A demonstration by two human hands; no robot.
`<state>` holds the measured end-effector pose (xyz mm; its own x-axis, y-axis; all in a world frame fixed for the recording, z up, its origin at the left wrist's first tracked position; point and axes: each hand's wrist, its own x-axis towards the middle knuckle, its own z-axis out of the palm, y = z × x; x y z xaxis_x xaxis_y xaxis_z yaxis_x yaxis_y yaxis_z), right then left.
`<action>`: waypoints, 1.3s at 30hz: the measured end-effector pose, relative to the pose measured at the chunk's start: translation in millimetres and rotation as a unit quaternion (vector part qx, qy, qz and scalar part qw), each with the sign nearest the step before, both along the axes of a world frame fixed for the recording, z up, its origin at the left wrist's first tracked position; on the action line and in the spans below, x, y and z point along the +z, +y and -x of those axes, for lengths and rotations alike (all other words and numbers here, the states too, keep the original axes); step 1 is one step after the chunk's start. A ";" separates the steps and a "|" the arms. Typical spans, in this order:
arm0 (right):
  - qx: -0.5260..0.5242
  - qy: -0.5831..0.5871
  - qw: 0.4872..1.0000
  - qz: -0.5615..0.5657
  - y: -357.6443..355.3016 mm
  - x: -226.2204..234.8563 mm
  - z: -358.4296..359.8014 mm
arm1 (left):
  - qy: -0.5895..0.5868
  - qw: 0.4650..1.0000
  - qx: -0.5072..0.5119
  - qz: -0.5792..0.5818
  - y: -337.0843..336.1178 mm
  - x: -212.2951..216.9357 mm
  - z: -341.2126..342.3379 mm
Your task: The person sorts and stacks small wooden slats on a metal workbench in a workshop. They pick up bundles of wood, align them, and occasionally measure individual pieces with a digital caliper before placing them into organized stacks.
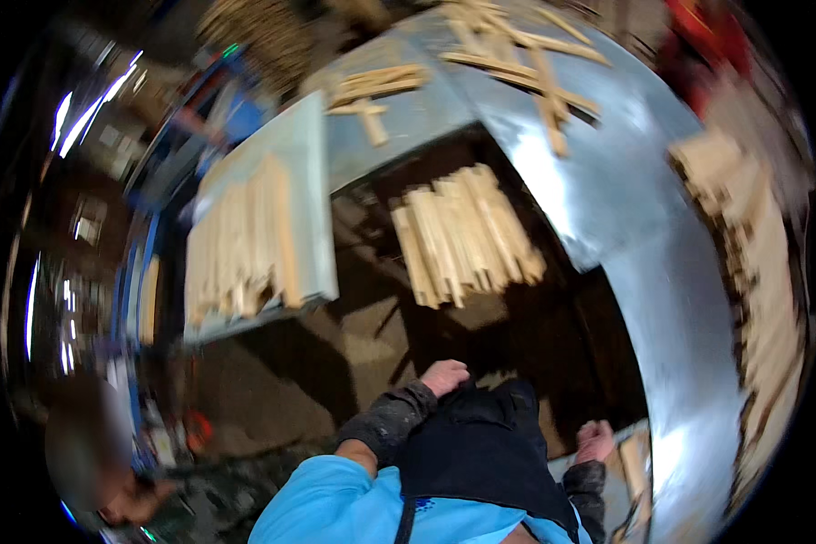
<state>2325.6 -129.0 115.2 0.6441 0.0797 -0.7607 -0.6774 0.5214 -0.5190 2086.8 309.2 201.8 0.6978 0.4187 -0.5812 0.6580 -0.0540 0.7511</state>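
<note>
My left hand (444,376) is at the front of my dark apron (480,453), its fingers curled in. Whether it grips anything there is hidden. Lower right, my right hand (596,442) hangs beside the inner edge of the metal table, close to a few wood pieces (636,467). Blur smears its fingers. Ahead of me, a row of pale wooden sticks (467,236) lies side by side over the dark gap between the tables. More sticks (245,240) line up on a light board (310,181) at the left.
A shiny metal table (671,299) curves around the far and right sides. Loose sticks (526,63) lie crossed at its far end. A long stack of wood (762,272) runs along its right edge. At lower left a person (136,494) is close by.
</note>
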 end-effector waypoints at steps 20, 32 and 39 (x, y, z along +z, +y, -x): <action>0.678 -0.677 0.185 0.218 842.3 286.1 230.4 | -0.229 0.623 0.695 -0.278 155.4 134.6 247.5; 0.706 -0.597 0.348 0.153 902.0 303.8 265.6 | 0.163 0.614 0.611 -0.472 400.1 272.8 483.5; 0.726 -0.533 0.393 0.187 940.3 295.7 272.0 | 0.371 0.695 0.525 -0.323 547.8 273.8 571.8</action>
